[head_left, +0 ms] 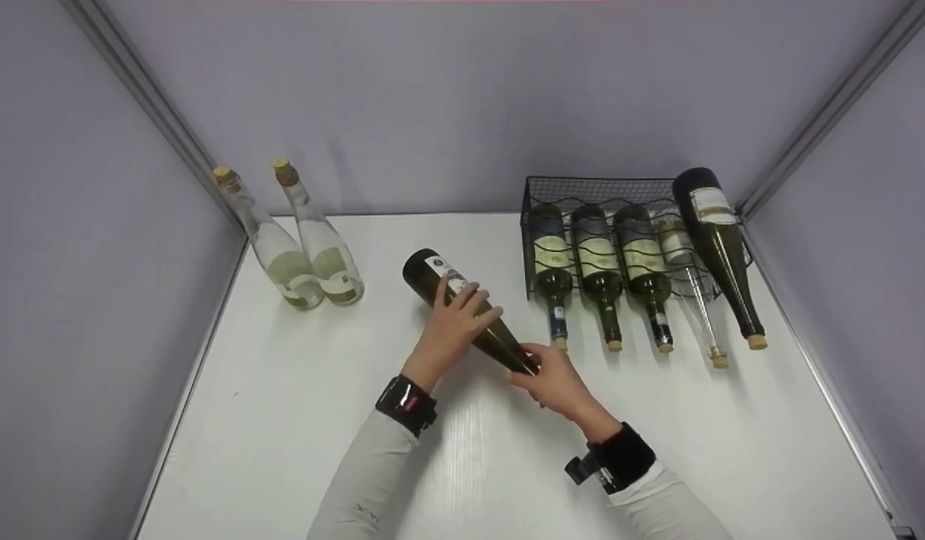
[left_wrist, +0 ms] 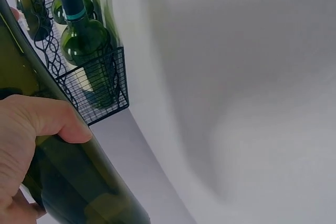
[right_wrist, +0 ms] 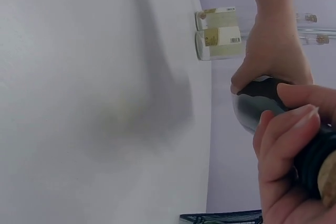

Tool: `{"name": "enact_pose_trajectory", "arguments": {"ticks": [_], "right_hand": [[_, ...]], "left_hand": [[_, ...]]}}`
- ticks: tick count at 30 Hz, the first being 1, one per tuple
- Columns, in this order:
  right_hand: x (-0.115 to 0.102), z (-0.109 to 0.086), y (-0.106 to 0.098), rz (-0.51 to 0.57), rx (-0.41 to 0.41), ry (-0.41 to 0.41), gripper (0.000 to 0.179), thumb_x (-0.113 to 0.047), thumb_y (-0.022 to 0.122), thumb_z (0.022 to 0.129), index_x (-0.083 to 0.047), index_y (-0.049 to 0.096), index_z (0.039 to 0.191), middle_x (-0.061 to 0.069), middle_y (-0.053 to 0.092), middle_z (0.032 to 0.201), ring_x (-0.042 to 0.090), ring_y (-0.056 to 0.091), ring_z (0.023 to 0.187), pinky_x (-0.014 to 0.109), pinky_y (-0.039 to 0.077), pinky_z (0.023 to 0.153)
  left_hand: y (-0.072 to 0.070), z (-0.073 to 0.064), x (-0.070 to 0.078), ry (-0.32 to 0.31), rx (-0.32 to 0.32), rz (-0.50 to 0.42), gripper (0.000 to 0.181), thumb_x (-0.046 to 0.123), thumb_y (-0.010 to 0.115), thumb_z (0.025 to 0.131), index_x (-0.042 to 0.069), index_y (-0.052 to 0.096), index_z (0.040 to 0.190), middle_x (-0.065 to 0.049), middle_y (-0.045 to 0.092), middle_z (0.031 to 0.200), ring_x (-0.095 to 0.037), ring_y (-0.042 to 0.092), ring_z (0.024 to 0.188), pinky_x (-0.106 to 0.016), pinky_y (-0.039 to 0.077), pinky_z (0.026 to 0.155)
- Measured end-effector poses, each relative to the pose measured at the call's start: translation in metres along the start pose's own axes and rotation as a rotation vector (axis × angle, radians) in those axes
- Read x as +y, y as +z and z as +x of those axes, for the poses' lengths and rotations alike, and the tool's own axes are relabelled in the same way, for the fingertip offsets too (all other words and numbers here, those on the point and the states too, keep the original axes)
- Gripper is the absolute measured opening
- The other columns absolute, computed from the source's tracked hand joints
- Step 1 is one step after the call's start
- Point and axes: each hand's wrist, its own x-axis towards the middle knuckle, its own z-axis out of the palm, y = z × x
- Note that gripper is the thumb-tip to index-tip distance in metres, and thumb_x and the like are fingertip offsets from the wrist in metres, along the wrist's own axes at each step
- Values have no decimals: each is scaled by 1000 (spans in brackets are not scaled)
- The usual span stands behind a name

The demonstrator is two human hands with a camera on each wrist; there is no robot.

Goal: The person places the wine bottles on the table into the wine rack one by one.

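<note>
Head: my L hand (head_left: 448, 330) grips the dark bottle (head_left: 498, 339) by its body, R hand (head_left: 558, 381) by its neck; it's tilted over the table (head_left: 282, 420), btwn 2 clear bottles (head_left: 329, 262) & the wire rack (head_left: 525, 225). L wrist: thumb (left_wrist: 58, 118) across the bottle, rack beyond. R wrist: fingers (right_wrist: 283, 148) round the neck nr the cork (right_wrist: 328, 179).

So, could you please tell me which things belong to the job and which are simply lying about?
In the job:
Dark green glass bottle, held by left hand and right hand
Probably black wire rack and its corked green and clear glass bottles

Seemingly just there:
Two clear, corked glass bottles standing at left
</note>
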Motion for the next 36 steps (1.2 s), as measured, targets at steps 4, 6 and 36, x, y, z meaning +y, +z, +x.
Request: {"name": "enact_pose_trajectory", "arguments": {"ticks": [4,6,36], "right_hand": [[-1,-5,-2,21,8,-19,46,-10,71,89,-5,59,133,12,63,94,14,51,50,27,43,41],[-3,-7,-4,43,13,-25,44,-9,70,89,-6,60,131,12,63,91,14,50,49,26,42,41],[-28,-53,-43,209,113,-33,59,-13,74,89,-4,51,142,15,59,91,16,46,45,25,41,41]], "left_hand": [[-6,1,1,11,26,-14,70,-2,82,68,31,61,126,-2,56,133,-27,42,134,-63,16,112],[-11,2,1,15,46,-16,71,-2,81,68,31,61,128,-2,55,134,-27,41,134,-63,17,112],[-29,13,28,-14,419,-218,71,1,68,82,21,45,146,-19,33,154,-33,29,143,-63,28,108]]}}
